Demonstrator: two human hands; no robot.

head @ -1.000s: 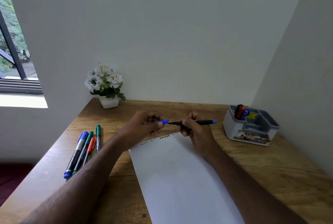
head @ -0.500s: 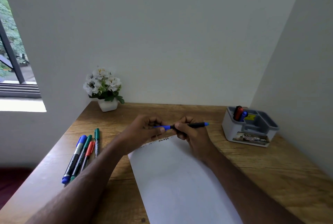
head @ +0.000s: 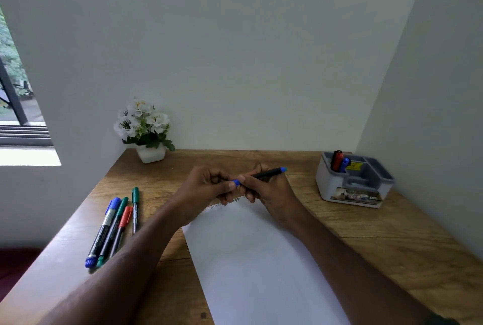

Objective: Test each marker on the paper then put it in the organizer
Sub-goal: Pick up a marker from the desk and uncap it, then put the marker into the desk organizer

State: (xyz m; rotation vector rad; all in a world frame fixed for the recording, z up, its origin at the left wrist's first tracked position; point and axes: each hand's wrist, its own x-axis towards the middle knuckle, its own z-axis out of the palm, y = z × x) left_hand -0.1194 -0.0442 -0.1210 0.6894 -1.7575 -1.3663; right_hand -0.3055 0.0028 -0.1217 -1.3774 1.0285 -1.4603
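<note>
Your right hand (head: 264, 189) grips the blue marker (head: 269, 173), barrel pointing right toward the organizer (head: 339, 189), while your left hand (head: 209, 189) pinches its cap (head: 236, 183).

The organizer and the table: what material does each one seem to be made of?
Organizer: probably moulded plastic, light grey walls with a darker grey insert, smooth with rounded corners. Table: looks like wood or a wood-look surface, with brown grain lines and a mostly matt finish; which of the two cannot be told.
</note>
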